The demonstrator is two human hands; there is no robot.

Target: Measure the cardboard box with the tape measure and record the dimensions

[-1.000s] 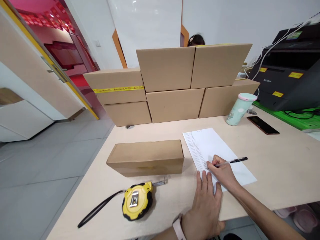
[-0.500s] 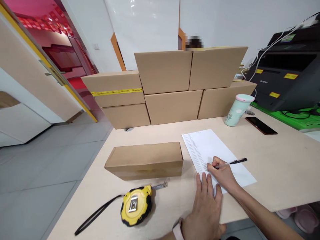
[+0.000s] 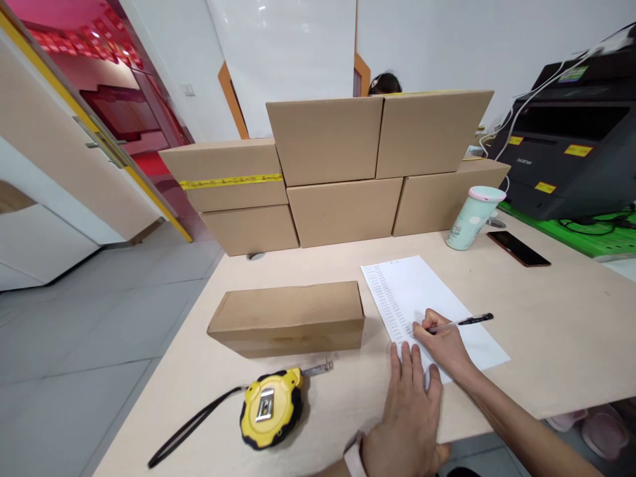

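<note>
A pen with a clear barrel and black cap end is gripped in my right hand, its tip hidden by the fingers over the paper. The sheet of paper has columns of small text along its left side. My left hand lies flat with fingers stretched, pressing the sheet's near left corner. Left of that hand, a yellow and black tape measure rests with a short end of its blade out and a black strap. Behind it lies a long brown cardboard box.
Stacked cardboard boxes line the table's far side; part of a person's head shows above them. A mint tumbler and a phone sit at the right. Beyond stands a black printer with cables.
My right hand and the pen have shifted very slightly to the right over the sheet. My left hand stays put on the paper.
</note>
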